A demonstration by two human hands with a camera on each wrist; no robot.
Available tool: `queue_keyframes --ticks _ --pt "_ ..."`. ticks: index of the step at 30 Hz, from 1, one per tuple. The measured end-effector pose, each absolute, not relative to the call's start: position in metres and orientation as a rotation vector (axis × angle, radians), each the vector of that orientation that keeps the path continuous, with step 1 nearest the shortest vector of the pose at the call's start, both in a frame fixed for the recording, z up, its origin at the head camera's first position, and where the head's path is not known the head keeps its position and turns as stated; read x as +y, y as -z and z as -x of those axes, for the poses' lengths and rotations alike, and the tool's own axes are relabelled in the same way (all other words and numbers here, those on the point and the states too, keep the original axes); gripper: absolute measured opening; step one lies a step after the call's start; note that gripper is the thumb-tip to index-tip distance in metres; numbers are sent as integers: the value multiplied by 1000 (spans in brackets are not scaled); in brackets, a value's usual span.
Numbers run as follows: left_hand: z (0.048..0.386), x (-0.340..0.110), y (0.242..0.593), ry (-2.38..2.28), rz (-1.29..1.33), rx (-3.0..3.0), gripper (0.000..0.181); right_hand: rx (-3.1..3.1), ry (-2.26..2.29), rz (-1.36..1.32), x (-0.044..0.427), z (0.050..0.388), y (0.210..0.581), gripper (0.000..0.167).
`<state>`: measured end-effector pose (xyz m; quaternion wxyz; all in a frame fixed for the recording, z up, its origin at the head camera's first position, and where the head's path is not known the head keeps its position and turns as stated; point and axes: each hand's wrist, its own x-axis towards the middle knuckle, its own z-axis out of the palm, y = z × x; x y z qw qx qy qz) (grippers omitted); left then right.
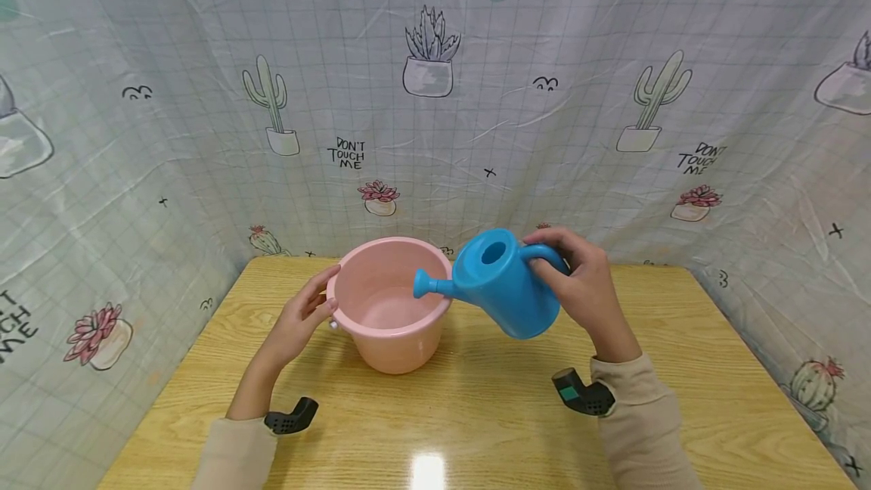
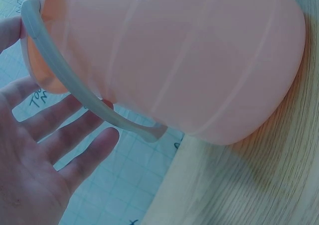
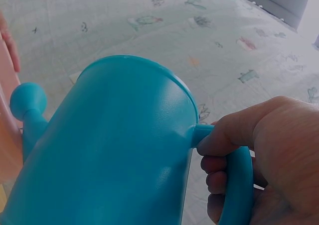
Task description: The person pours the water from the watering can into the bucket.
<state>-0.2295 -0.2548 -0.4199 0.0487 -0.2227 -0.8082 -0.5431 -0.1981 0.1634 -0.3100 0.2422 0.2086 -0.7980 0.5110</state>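
Note:
A pink bucket [image 1: 395,350] stands upright on the table, its pale carrying handle [image 2: 65,78] hanging down the side. At the bucket's left rim, my left hand [image 1: 304,317] rests with thumb and forefinger touching the edge. The left wrist view shows its other fingers fairly straight and spread beside the carrying handle. My right hand [image 1: 578,274] grips the looped handle of a blue watering can [image 1: 513,297], fingers curled round it. Held off the table and tilted left, the can has its spout [image 3: 29,103] over the bucket's right rim. No water is visible coming out.
The wooden table [image 1: 503,422] reaches back to a hanging cloth [image 1: 476,134] printed with potted cacti, which also runs along both sides. A black wrist device [image 1: 291,416] sits at the left cuff, and another device [image 1: 581,393] at the right cuff.

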Motion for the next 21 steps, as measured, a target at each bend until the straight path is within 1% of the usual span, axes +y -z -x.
queue_keyframes --ticks 21 --pt "229 -255 420 1636 680 -2469 55 -2178 -1380 -592 163 198 310 23"
